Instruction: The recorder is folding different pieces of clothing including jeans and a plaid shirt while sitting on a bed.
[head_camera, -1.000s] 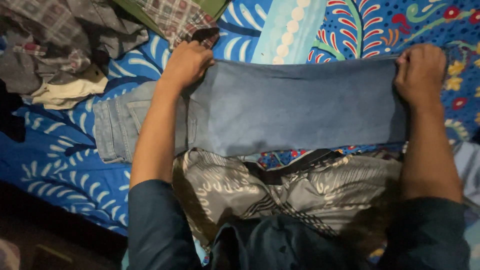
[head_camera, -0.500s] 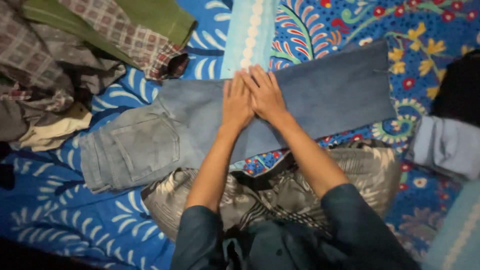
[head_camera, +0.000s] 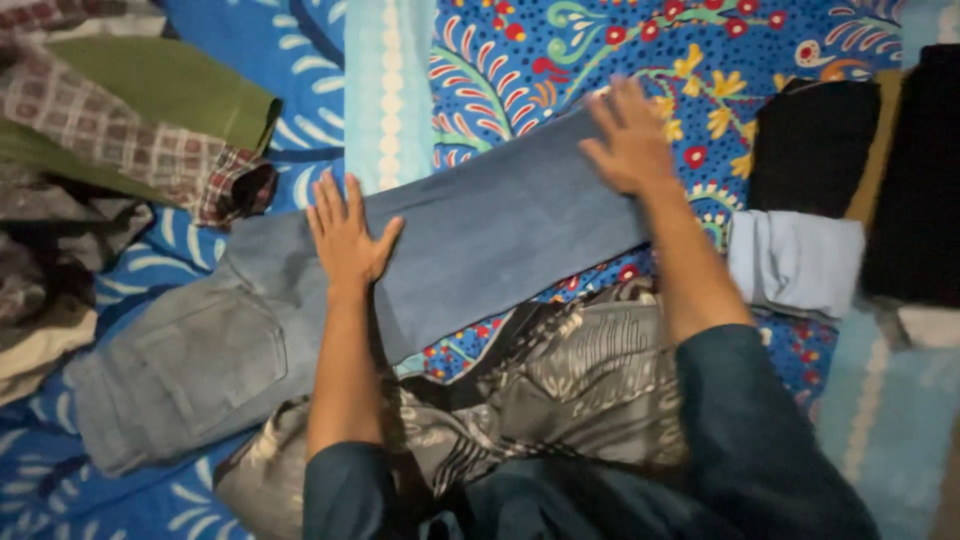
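**While both hands press flat, folded jeans lie slantwise across the bed**

Seen from above by a head-worn camera, a pair of blue jeans (head_camera: 470, 250) lies folded on a bed covered by a bright blue floral sheet (head_camera: 560, 50). Its long axis runs on a slant, from the waistband and back pocket at the lower left of the view up to the leg ends at the upper right. Both hands rest on top of the denim, palms down and holding nothing. The left hand (head_camera: 345, 235) sits near the middle of the garment, fingers spread wide, just above the seat and pocket area. The right hand (head_camera: 630, 140) lies at the far upper-right end, fingers loosely spread, pressing the leg ends flat. So the waistband end lies down and to the left of the left hand, which is the nearer hand to it, while the right hand already covers the leg end. Dark teal sleeves (head_camera: 760, 440) cover both forearms partway. Below the jeans, against the person's lap, is a grey patterned cloth (head_camera: 560, 390). At the upper left sits a loose heap of clothes, among them a checked shirt (head_camera: 130, 140) and an olive green garment (head_camera: 170, 85). At the right, well apart from the left hand, are a folded pale blue garment (head_camera: 795, 260) and a black folded stack (head_camera: 815, 145)
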